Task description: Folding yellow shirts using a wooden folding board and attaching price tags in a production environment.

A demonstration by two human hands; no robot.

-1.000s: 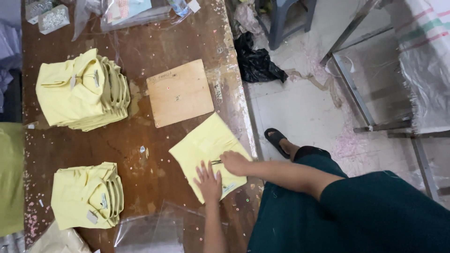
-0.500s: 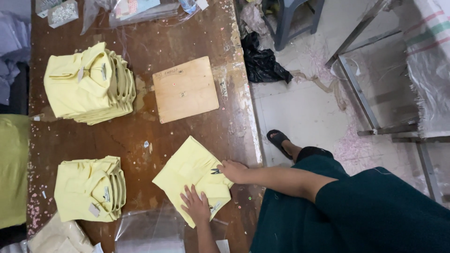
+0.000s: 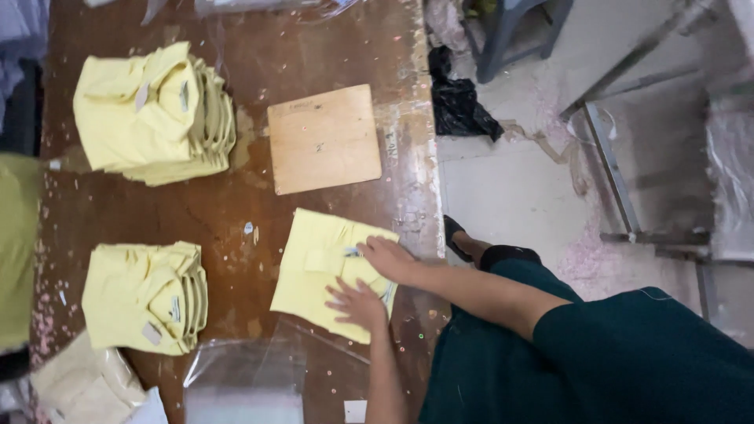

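Observation:
A folded pale yellow shirt (image 3: 314,271) lies near the wooden table's right edge. My left hand (image 3: 357,304) presses flat on its lower right part with the fingers spread. My right hand (image 3: 387,259) rests on the shirt's right side, and its fingertips are by a small tag (image 3: 350,252). Neither hand lifts the shirt. A clear plastic bag (image 3: 243,377) lies just below the shirt on the table.
A square wooden board (image 3: 323,139) lies above the shirt. Two stacks of folded yellow shirts sit at upper left (image 3: 149,114) and lower left (image 3: 145,297). A black bag (image 3: 459,106) and a metal rack (image 3: 628,196) are on the floor to the right.
The shirt has turned from a slanted to a squarer position under my hands. My left hand slid from its left edge to its lower right part. My right hand stayed on the right side.

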